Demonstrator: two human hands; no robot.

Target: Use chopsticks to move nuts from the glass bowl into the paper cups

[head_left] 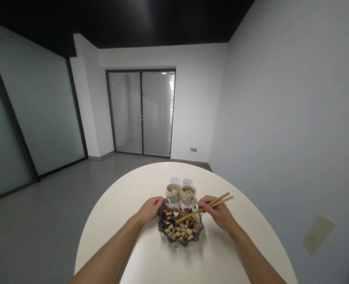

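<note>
A glass bowl (201, 225) with a wavy rim stands on the table. It contains pistachios (182, 233) at the near side and darker nuts or seeds farther back, whose kind I cannot make out. My left hand (151, 208) grips the bowl's left rim, its fingertips partly hidden. Wooden chopsticks (192, 214) are held in my closed right hand (217, 211), to the right of the bowl. Their tips reach down to the contents near the middle; whether something is pinched between them is too small to tell.
Just behind the bowl are two cups: the left cup (172, 191) shows a bare inside, while the right cup (188, 193) contains pale nuts. Two small white containers (181, 181) sit beyond them. The round white table (109, 215) has a wall (275, 130) on its right.
</note>
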